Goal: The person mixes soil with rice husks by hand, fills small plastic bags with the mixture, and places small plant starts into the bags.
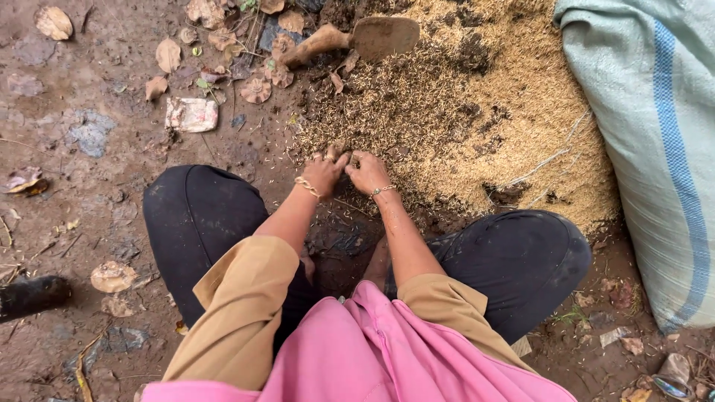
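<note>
Curled fingers of left hand point(322, 173) and right hand point(368, 173) rake husk pile point(477, 112), gripping nothing firm. Trowel point(357, 41) lies at twelve o'clock; shallow, even strokes seem best.

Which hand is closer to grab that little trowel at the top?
Probably the left hand. The trowel lies beyond the husk pile, its handle pointing left, more on that hand's side. The right hand sits beside it, only slightly worse placed.

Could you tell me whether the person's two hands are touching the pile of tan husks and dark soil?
Touching: the head view shows left hand and right hand pressed fingers-down into the husk and soil pile.
</note>
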